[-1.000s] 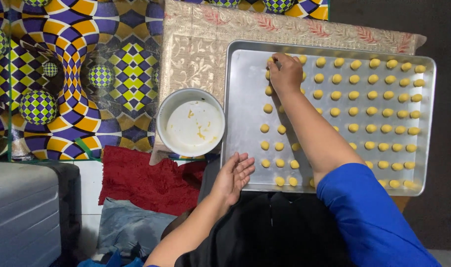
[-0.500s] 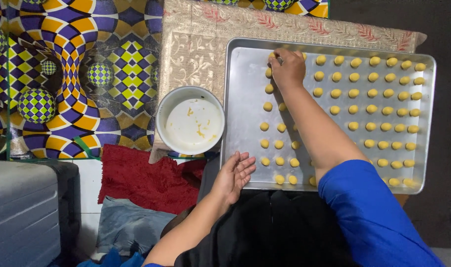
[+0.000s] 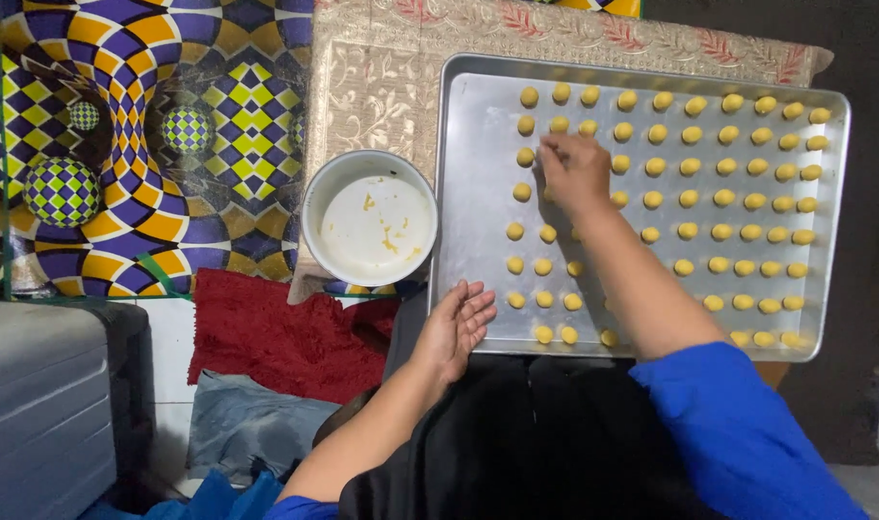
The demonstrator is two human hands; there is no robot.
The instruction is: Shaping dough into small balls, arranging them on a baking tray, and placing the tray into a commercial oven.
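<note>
The right hand lies knuckles-up on the tray, in its upper left part, fingers curled down with the tips at a dough ball in the second row; whether it pinches a ball cannot be told, since the fingertips are hidden under the hand itself. The forearm crosses the tray from its near edge and covers several balls in the left-middle rows. The tray is a shallow rectangular sheet of dull metal with a raised rim, and small round yellow balls sit on it in fairly even rows, closer set toward its right side. The left hand rests at the tray's near left corner, palm up and fingers loosely spread, holding nothing, its fingertips touching the rim. Just left of the tray stands a round white bowl, nearly empty, with yellow smears inside. Under the tray and bowl lies a beige cloth with a leafy woven pattern and a red-trimmed far edge; it is cut off at the top of the view. Left of the tray, past the bowl, a mat with a bold purple, yellow and white checker-and-sphere print covers the floor. Nearer than the bowl lies a shaggy red rug, with a grey fabric piece below it. A grey case stands far left of the tray, cut off by the frame. The person's lap, in black cloth, hides the tray's near edge partly.
</note>
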